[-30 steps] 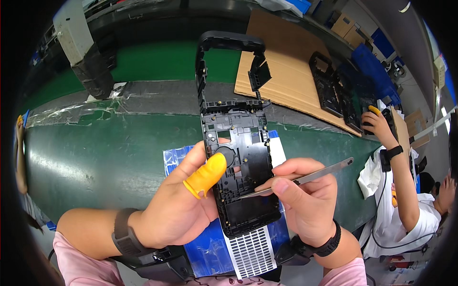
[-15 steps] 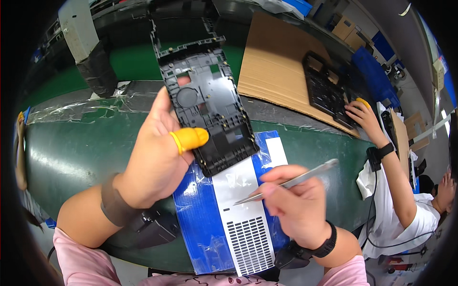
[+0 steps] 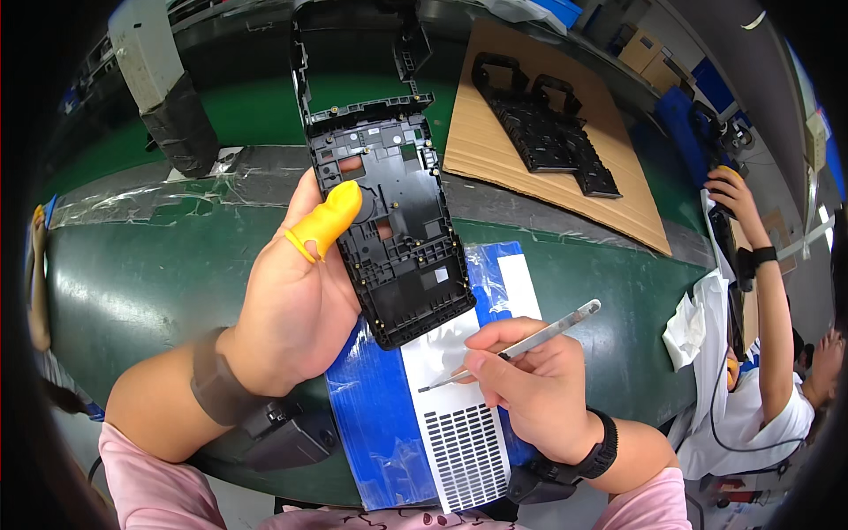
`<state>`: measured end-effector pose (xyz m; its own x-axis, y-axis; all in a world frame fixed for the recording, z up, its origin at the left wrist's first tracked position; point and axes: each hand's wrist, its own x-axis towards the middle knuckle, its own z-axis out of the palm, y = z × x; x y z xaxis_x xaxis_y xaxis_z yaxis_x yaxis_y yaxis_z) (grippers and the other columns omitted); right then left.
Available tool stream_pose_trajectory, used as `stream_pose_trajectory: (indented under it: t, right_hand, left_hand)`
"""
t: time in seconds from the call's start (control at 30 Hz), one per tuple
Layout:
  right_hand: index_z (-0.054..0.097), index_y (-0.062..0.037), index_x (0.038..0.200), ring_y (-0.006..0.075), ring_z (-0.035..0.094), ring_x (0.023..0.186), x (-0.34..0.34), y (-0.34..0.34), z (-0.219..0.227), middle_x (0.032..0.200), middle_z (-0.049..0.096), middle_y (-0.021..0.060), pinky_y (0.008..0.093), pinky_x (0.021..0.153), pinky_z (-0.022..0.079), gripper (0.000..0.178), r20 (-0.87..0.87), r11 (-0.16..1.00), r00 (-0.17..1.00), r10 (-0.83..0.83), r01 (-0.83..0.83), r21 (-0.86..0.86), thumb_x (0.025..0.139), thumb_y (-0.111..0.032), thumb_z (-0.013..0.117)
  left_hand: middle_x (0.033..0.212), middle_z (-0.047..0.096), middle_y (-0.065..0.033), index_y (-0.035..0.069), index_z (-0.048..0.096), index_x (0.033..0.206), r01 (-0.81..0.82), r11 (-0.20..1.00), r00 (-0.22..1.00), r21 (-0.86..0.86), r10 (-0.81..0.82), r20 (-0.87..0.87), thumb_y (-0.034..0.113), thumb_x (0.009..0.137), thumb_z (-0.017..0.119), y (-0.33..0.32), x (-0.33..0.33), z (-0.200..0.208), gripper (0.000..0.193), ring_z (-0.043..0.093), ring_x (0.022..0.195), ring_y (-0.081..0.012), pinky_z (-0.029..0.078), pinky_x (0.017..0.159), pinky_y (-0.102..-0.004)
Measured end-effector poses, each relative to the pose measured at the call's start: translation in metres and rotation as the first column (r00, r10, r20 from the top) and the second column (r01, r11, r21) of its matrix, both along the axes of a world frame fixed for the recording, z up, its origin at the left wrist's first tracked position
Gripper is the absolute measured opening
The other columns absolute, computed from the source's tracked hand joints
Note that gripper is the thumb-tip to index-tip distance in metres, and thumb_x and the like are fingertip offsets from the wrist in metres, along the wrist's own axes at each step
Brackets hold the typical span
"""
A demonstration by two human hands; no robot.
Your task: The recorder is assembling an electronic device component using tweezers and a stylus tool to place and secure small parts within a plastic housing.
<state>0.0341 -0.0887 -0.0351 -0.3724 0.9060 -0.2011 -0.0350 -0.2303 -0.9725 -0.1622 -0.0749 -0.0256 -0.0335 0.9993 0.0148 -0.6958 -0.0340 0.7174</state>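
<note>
My left hand (image 3: 296,283) holds a black plastic housing (image 3: 402,225) tilted up over the bench. The housing has ribs, cut-outs and small brass inserts, with an open frame at its far end. A yellow finger cot covers my left thumb, which presses on the housing's left side. Between the fingers of my right hand (image 3: 534,375) is a pair of metal tweezers (image 3: 556,331). Their tip touches or hovers just over a white sheet (image 3: 442,353) of small black rectangular stickers, above the rows. Whether a sticker is in the tip, I cannot tell.
Under the sheet lies a blue taped board (image 3: 362,415) on the green bench (image 3: 177,265). Black housings (image 3: 548,132) rest on a cardboard sheet (image 3: 627,185) at the far right. A co-worker's hand (image 3: 735,194) reaches beside it. A grey post (image 3: 163,88) stands far left.
My left thumb has moved up the housing, which is turned slightly. The tweezers' tip has come down left to a lone sticker's spot. The co-worker's hand has left the housings, which now lie farther left.
</note>
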Motion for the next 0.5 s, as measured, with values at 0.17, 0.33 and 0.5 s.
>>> stream_pose_trajectory:
  t: [0.17,0.33,0.5]
  right_hand:
    - [0.059,0.002,0.091,0.0024,0.05,0.052,0.001,0.0,-0.002,0.072,0.061,0.0052,0.0152,0.045,0.038,0.012,-0.005,1.0,1.0,0.01,-0.01,0.012,0.079,0.001,0.058]
    - [0.058,0.0026,0.091,0.003,0.05,0.053,0.004,-0.001,0.006,0.074,0.062,0.0069,0.0156,0.046,0.038,0.013,-0.058,1.0,0.998,0.006,-0.005,0.01,0.079,0.002,0.059]
    - [0.053,0.004,0.098,0.0056,0.05,0.055,0.019,0.01,0.024,0.082,0.063,0.0155,0.017,0.049,0.038,0.019,-0.301,0.971,0.953,-0.043,0.111,0.213,0.079,0.005,0.056]
  left_hand:
    - [0.109,0.05,-0.003,0.012,0.039,0.121,-0.014,0.999,0.996,-0.052,0.018,0.092,0.019,0.091,0.04,-0.001,0.002,0.001,0.031,0.048,0.095,-0.0144,0.043,0.083,-0.034]
    - [0.114,0.049,-0.0064,0.011,0.037,0.123,0.019,0.997,0.999,-0.072,-0.016,0.04,0.025,0.092,0.037,-0.005,0.005,0.001,0.034,0.049,0.101,-0.0192,0.041,0.087,-0.0377]
    - [0.12,0.047,-0.0109,0.01,0.033,0.124,0.149,0.969,0.988,-0.196,-0.14,0.061,0.032,0.092,0.036,-0.018,0.017,0.003,0.039,0.049,0.108,-0.0261,0.041,0.091,-0.0422]
